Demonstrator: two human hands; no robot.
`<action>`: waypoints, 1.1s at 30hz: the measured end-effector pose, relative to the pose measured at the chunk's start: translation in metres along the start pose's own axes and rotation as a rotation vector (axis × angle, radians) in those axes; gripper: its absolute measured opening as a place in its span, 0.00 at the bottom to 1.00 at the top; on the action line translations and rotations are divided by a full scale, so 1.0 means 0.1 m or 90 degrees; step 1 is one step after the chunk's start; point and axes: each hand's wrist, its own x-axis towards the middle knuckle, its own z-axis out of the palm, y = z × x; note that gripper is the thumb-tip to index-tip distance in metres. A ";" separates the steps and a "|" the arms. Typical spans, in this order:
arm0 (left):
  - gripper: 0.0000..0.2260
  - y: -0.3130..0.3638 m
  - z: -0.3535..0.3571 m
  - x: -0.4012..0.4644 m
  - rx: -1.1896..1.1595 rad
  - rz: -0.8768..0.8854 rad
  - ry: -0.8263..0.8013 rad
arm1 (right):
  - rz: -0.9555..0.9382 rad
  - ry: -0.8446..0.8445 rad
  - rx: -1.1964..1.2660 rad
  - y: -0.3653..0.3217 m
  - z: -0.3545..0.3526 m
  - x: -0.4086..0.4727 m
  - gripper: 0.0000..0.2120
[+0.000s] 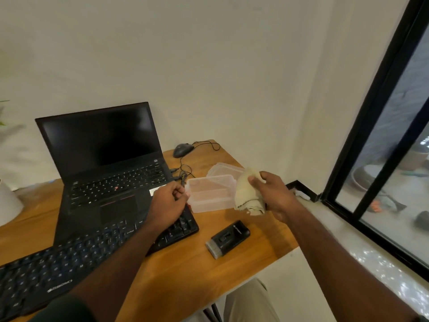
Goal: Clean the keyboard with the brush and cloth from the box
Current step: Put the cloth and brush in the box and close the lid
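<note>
Head view: the right hand (269, 191) grips a cream cloth (248, 194) at centre frame, beside the clear box (210, 194). The left hand (169, 201), fingers curled on nothing, hovers over the black keyboard (69, 256). The brush (228, 238) lies on the bench (185, 275) below.

Smooth, warm wooden desk (185, 275); clear, faintly frosted plastic box (210, 195); soft, frayed cream cloth (248, 194); matt black plastic keyboard (69, 259) and brush (228, 238) casing
</note>
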 end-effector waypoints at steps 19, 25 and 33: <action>0.08 -0.24 -0.16 0.37 0.005 -0.016 -0.097 | -0.125 -0.324 -0.765 -0.39 0.92 1.01 0.17; 0.21 -0.24 -0.07 0.46 0.049 -0.040 -0.160 | -0.170 -0.341 -0.814 -0.47 0.97 1.03 0.18; 0.15 -0.18 0.00 0.50 0.074 -0.074 -0.158 | -0.314 -0.160 -0.848 -0.51 0.91 0.85 0.12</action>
